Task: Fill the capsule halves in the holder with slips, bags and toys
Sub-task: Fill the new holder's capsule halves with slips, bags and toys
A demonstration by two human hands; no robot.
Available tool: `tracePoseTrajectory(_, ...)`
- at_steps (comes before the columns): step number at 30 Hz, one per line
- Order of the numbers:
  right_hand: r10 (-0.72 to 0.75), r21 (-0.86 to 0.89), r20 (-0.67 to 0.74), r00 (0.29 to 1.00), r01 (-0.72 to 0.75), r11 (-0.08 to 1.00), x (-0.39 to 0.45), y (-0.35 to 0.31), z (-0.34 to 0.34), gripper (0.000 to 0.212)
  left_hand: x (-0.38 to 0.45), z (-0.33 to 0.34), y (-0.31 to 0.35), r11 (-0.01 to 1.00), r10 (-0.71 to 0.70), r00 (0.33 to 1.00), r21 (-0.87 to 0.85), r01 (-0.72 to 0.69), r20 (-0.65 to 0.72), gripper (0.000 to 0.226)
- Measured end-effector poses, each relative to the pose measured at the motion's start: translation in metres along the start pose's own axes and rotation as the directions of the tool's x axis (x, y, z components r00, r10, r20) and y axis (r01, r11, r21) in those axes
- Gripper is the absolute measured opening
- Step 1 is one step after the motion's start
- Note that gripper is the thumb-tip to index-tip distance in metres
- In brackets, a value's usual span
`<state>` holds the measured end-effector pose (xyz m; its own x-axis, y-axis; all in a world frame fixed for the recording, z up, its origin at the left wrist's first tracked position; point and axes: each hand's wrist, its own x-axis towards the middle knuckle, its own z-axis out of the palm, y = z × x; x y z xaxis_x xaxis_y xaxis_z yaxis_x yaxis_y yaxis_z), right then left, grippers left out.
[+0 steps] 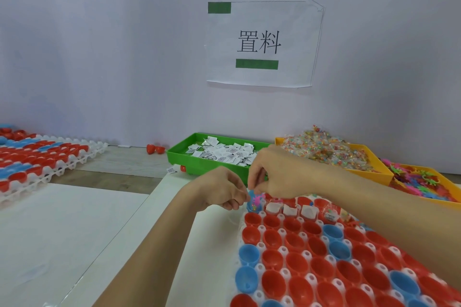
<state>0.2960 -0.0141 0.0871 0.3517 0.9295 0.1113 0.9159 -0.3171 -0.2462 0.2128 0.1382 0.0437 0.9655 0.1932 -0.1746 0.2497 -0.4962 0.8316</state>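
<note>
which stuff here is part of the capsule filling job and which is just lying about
In the job:
- holder of capsule halves
- green tray of slips
- yellow tray of bags
- tray of toys

Lying about:
- wall sign
- loose red halves
- stray slip

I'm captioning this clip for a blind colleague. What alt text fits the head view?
Both hands, left and right, meet over a blue capsule half at the far corner of a white holder of red and blue halves. Behind sit a green tray of paper slips and yellow trays of bags and toys.
</note>
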Motion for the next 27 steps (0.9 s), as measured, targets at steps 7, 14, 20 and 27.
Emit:
tracePoseTrajectory(7, 0.190, 0.081, -0.204, 0.960, -0.177, 0.981, 0.031, 0.020, 0.007, 0.031, -0.002, -0.005, 0.003, 1.000, 0.009, 0.996, -0.019, -0.011, -0.087, 0.010)
tracePoseTrajectory(14, 0.322, -0.045, -0.010, 0.947, -0.322, 0.946, 0.071, 0.016, 0.021, 0.026, -0.003, -0.017, 0.003, 0.999, 0.001, 0.968, -0.041, -0.011, -0.250, 0.016)
tracePoseTrajectory(20, 0.344, 0.047, -0.007, 0.939, -0.343, 0.938, 0.076, 0.019, 0.022, 0.029, -0.005, -0.024, 0.004, 0.999, 0.007, 0.944, -0.049, -0.025, -0.331, 0.014)
tracePoseTrajectory(27, 0.336, 0.180, -0.114, 0.935, -0.313, 0.933, 0.066, 0.023, 0.017, 0.028, -0.005, -0.019, 0.009, 0.995, 0.038, 0.923, -0.067, -0.069, -0.383, 0.014)
